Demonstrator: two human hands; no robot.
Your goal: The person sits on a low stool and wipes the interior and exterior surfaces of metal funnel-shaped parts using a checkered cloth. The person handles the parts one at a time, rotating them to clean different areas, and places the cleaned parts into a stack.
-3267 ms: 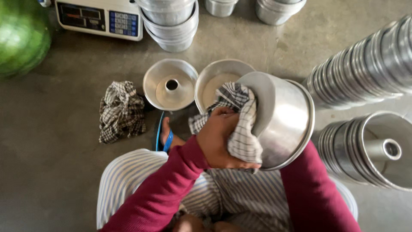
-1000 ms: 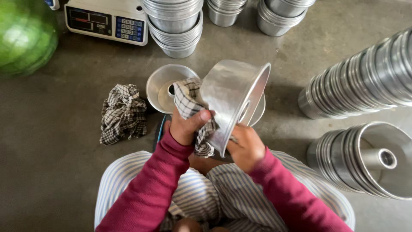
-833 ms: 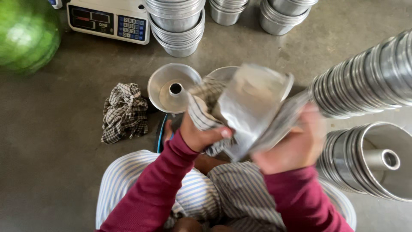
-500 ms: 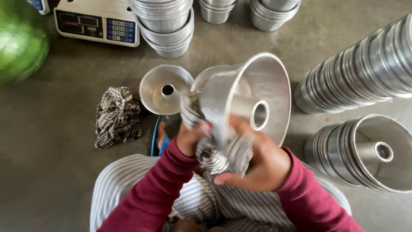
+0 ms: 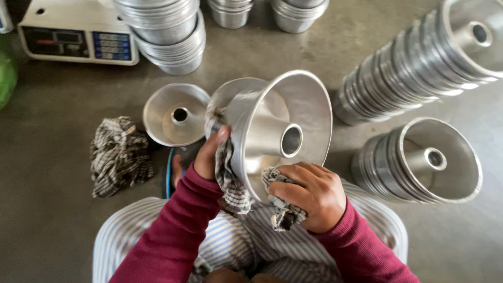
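floor: grey concrete floor (image 5: 63, 236), everything sits on it, person seated, striped trousers and dark red sleeves at bottom of view
long stack: row of nested metal tube pans (image 5: 419, 68) lying on its side, upper right, open end with centre tube facing right
short stack: smaller nested pan stack (image 5: 419, 162) also on its side, right of the hands, below the long stack, well apart from the held pan
bowl stack: upright stacked metal bowls (image 5: 167, 31) top centre-left, just beside the scale; more small metal pots (image 5: 230, 13) along top edge, cut off
scale: white weighing scale (image 5: 78, 36) top left, display and keypad facing the camera
held pan: metal tube pan (image 5: 277, 131) centre, lifted off the floor between both hands, tilted, open mouth up and to the right, centre tube visible inside
loose pan: single tube pan (image 5: 175, 112) flat on the floor, mouth up, just left of the held pan; another round pan rim partly hidden behind the held pan
spare cloth: crumpled checked cloth (image 5: 120, 154) on the floor, left, near the loose pan, not touched
wiping cloth: checked rag (image 5: 233, 186) draped along the held pan's outer wall, other end bunched at the lower rim
left hand: left hand (image 5: 207, 157) fingers curled against the pan's outside, pressing the rag to it
right hand: right hand (image 5: 309, 194) closed into a fist round the bunched rag at the pan's lower rim
green thing: green edge (image 5: 6, 78) far left, mostly cut off, cannot tell what
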